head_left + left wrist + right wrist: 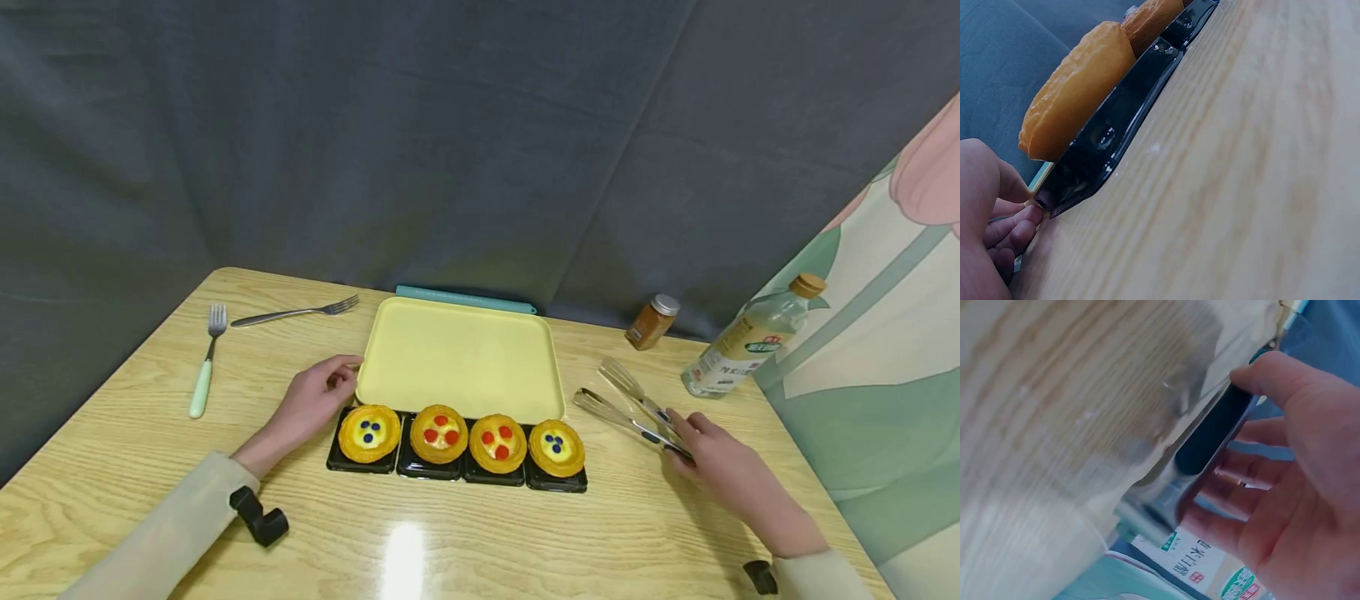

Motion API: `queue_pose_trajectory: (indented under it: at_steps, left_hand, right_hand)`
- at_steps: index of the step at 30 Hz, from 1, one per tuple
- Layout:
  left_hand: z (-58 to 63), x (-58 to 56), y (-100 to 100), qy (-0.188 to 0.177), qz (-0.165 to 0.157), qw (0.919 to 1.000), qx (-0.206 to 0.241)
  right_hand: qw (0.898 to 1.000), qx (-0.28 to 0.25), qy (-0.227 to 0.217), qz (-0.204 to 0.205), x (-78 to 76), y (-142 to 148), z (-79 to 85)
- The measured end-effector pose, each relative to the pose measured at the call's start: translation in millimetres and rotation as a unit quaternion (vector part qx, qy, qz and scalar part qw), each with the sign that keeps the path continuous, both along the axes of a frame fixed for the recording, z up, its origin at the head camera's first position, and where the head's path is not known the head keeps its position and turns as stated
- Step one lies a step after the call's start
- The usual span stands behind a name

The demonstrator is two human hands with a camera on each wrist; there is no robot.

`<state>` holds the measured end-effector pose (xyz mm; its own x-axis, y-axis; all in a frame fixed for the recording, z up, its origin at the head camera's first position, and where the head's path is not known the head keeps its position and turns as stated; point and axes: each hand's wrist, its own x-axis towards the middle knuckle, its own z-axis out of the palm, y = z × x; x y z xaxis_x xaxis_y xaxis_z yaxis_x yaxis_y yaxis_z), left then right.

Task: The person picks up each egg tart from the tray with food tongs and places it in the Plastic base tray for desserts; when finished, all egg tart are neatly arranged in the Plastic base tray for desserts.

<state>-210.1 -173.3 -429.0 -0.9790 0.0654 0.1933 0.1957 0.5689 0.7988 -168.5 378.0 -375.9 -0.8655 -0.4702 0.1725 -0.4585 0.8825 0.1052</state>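
Observation:
My left hand (318, 398) is at the left edge of a pale yellow tray (465, 354), thumb and fingers pinching its rim. In the left wrist view the fingertips are close by a black plastic holder (1107, 134). A row of several tarts stands along the tray's near side, each on a black base: a tart with blue dots (369, 433) at the left, two tarts with red pieces (439, 434) in the middle, another blue-dotted tart (557, 448) at the right. My right hand (712, 471) grips metal tongs (626, 417) by their black-inlaid handle; their ends are spread apart.
Two forks lie at the left, a green-handled fork (204, 367) and a metal fork (296, 313). Behind the tray is a teal strip (465, 300). A spice jar (652, 322) and a clear bottle (753, 337) stand at the back right, near the dark curtain (450, 150).

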Motion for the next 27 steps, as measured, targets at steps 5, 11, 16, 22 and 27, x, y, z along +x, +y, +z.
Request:
queue_pose_trajectory:
  at_steps: [5, 11, 16, 22, 27]
  left_hand:
    - [-0.9, -0.8, 1, 0.0, 0.0, 1.0, -0.001]
    - [-2.3, -0.8, 1, -0.001, 0.0, 1.0, -0.002]
    - [-1.8, -1.3, 2, 0.001, -0.003, 1.0, -0.002]
    - [-1.7, -1.2, 1, -0.002, 0.0, 1.0, -0.002]
    - [-1.0, -0.8, 1, -0.01, -0.003, 0.9999, 0.003]
  right_hand:
    - [0.998, 0.031, 0.047, 0.004, -3.7, -2, -6.0]
    - [0.996, 0.046, 0.07, -0.015, -7.1, -3, -13.5]
    - [0.995, 0.047, 0.077, -0.044, -6.3, -3, -18.2]
    - [0.996, 0.024, 0.056, -0.063, -6.2, -5, -20.5]
    - [0.996, 0.001, 0.039, -0.085, -4.9, -12, -16.6]
